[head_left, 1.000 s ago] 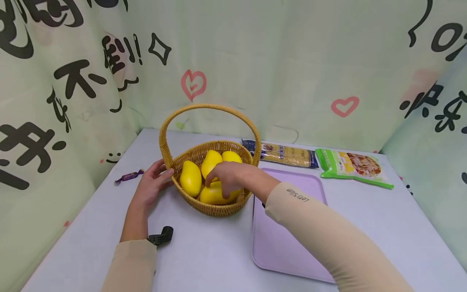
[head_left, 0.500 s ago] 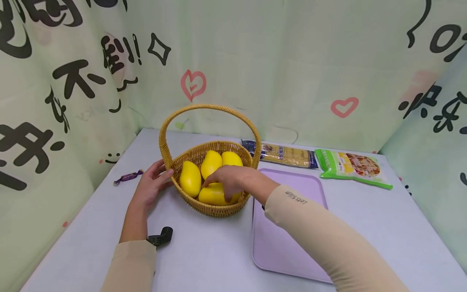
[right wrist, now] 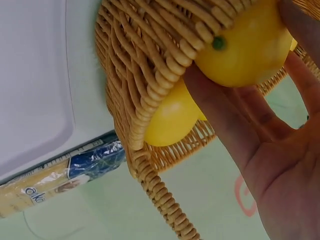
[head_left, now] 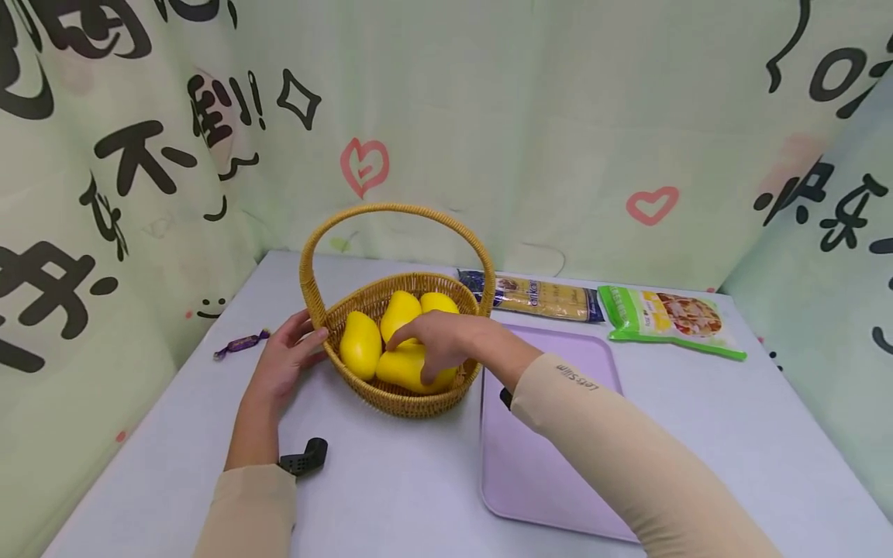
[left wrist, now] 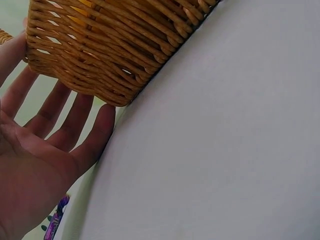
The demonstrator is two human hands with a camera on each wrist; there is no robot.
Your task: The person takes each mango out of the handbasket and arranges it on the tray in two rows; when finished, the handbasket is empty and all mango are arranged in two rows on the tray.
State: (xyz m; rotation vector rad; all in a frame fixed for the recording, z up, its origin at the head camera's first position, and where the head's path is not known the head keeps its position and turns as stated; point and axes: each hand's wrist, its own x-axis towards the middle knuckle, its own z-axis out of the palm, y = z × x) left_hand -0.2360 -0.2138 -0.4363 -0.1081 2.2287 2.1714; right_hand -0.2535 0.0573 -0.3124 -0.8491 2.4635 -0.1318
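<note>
A woven basket (head_left: 391, 403) with a tall arched handle stands on the table and holds several yellow mangoes (head_left: 360, 346). My right hand (head_left: 446, 341) reaches into it and grips the front mango (head_left: 401, 372), thumb on the near side. In the right wrist view, fingers and thumb spread around that mango (right wrist: 245, 50), its green stem end beside the basket rim. At the left end, my left hand (head_left: 289, 356) touches the basket below the handle. The left wrist view shows its fairly straight, spread fingers (left wrist: 80, 120) against the outer wicker wall, thumb near the rim.
A lilac tray (head_left: 551, 465) lies right of the basket, partly under my right forearm. Behind it are a pasta pack (head_left: 551, 298) and a green-edged food bag (head_left: 677, 318). A purple wrapped candy (head_left: 240, 342) lies left of my left hand. Printed curtains surround the table.
My right hand has shifted slightly on the front mango, its thumb lower along the near side. My left hand keeps its place on the basket. The head view has moved a little.
</note>
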